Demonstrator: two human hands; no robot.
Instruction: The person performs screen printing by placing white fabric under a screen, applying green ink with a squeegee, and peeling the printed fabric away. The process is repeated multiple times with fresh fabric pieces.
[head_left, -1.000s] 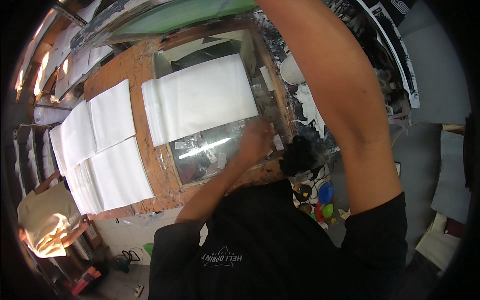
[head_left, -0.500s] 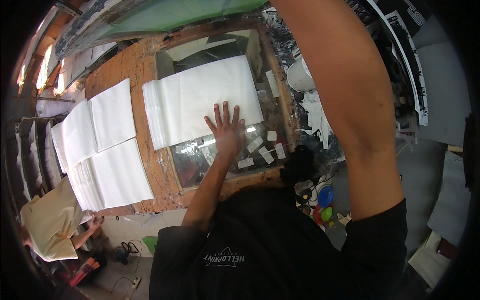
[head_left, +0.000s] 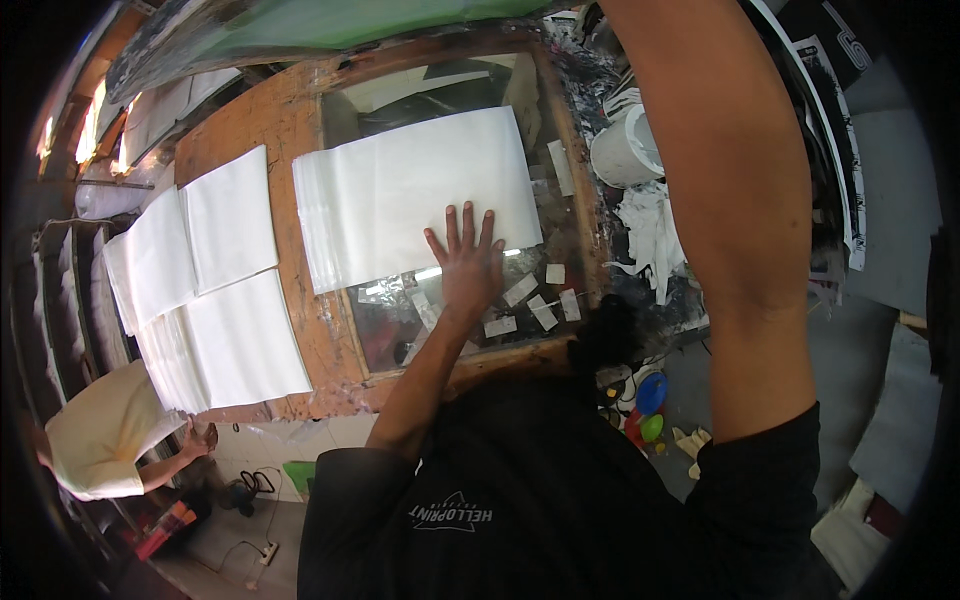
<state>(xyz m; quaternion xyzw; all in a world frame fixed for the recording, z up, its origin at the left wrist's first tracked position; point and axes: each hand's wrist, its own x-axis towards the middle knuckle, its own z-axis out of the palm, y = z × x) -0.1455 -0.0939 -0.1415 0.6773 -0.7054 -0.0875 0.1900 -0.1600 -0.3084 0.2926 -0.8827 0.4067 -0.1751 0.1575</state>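
Observation:
My left hand (head_left: 468, 268) lies flat with fingers spread, its fingertips on the near right part of a white sheet (head_left: 420, 185). This sheet has a layered, pleated-looking left edge and rests partly on a glass panel (head_left: 395, 322) set in a wooden frame. Several small pieces of light tape (head_left: 520, 290) stick to the glass beside my wrist. My right arm (head_left: 745, 200) reaches up and forward past the top edge, so the right hand is out of view. Above the glass is a raised frame with a green screen (head_left: 300, 35).
More white sheets (head_left: 235, 220) lie in overlapping stacks on the wooden table (head_left: 290, 110) at left. A white tub (head_left: 620, 155) and crumpled white rags (head_left: 650, 230) sit right of the glass. At lower left, another person (head_left: 110, 430) in a light shirt bends beside the table.
My left hand stays on the sheet, while the whole view shifts a little. The other person at lower left has shifted their hand and body slightly.

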